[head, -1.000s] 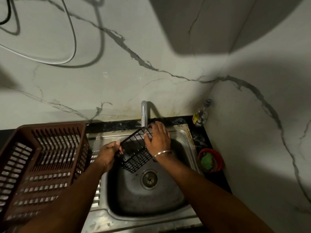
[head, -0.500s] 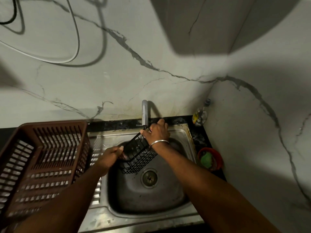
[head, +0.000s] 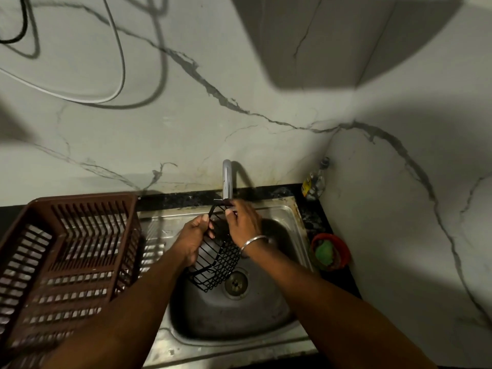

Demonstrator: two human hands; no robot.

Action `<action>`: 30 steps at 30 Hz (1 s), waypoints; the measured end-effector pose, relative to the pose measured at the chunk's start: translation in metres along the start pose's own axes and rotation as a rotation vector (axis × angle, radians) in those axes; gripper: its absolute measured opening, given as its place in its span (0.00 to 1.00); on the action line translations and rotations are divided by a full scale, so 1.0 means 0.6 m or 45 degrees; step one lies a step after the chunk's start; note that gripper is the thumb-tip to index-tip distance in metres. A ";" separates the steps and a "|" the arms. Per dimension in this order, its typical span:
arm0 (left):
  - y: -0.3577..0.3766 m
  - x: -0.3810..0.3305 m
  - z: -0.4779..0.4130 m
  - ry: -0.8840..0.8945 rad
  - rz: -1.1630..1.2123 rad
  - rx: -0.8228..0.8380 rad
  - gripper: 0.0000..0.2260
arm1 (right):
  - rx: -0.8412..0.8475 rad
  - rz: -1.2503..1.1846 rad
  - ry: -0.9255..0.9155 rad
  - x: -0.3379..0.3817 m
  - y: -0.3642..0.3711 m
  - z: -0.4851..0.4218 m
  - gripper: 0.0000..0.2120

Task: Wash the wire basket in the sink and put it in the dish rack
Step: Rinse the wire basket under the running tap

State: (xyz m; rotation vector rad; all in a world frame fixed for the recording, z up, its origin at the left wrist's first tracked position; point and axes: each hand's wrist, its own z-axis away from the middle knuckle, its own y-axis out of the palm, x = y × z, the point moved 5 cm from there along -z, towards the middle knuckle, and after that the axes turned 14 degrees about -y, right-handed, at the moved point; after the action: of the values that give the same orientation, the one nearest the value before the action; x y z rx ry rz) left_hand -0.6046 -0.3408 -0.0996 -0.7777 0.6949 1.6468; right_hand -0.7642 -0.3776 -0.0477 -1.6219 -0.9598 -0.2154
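Note:
A black wire basket (head: 218, 265) hangs tilted on end over the steel sink (head: 282, 217), its upper rim just under the tap spout (head: 227, 179). My left hand (head: 193, 239) grips the basket's left rim. My right hand (head: 243, 222), with a metal bangle at the wrist, holds the basket's upper part near the spout, fingers curled on the wire. The brown plastic dish rack (head: 66, 251) stands on the drainboard to the left of the sink. I cannot tell whether water runs from the tap.
A red bowl (head: 343, 249) with a green scrubber sits right of the sink. A small bottle (head: 314, 182) stands in the back corner. Marble walls close in behind and on the right. The drain (head: 236, 283) lies below the basket.
The basket has turned from lying sideways to standing nearly on end. My left hand moved up and right along its rim; my right hand shifted slightly up toward the spout.

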 end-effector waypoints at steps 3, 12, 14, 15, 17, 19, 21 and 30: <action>0.004 0.005 -0.001 0.004 -0.016 0.006 0.17 | 0.107 -0.023 -0.156 0.006 0.016 0.009 0.22; -0.001 0.017 0.007 -0.040 -0.001 -0.016 0.17 | 0.258 -0.230 0.039 -0.026 -0.001 -0.003 0.20; -0.005 0.020 0.005 -0.044 0.029 -0.008 0.17 | 0.316 -0.250 0.206 -0.039 -0.004 -0.013 0.21; -0.008 0.022 0.004 -0.048 0.060 -0.005 0.17 | 0.353 -0.228 0.182 -0.039 -0.004 -0.021 0.20; -0.011 0.024 0.001 -0.065 0.138 0.010 0.16 | 0.386 -0.227 0.126 -0.042 -0.005 -0.036 0.18; -0.006 0.023 0.010 -0.077 0.164 0.008 0.17 | 0.451 -0.257 0.158 -0.049 -0.007 -0.044 0.13; -0.004 0.019 0.018 -0.060 0.172 0.027 0.20 | 0.494 -0.244 0.160 -0.052 -0.007 -0.053 0.12; 0.005 -0.043 0.014 -0.004 0.007 -0.094 0.17 | 0.547 0.199 0.091 -0.013 0.004 -0.074 0.20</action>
State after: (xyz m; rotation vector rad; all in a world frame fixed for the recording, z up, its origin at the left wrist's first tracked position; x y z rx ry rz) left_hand -0.6050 -0.3502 -0.0738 -0.8264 0.6376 1.6856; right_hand -0.7515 -0.4207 -0.0407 -1.2755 -0.7585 0.0402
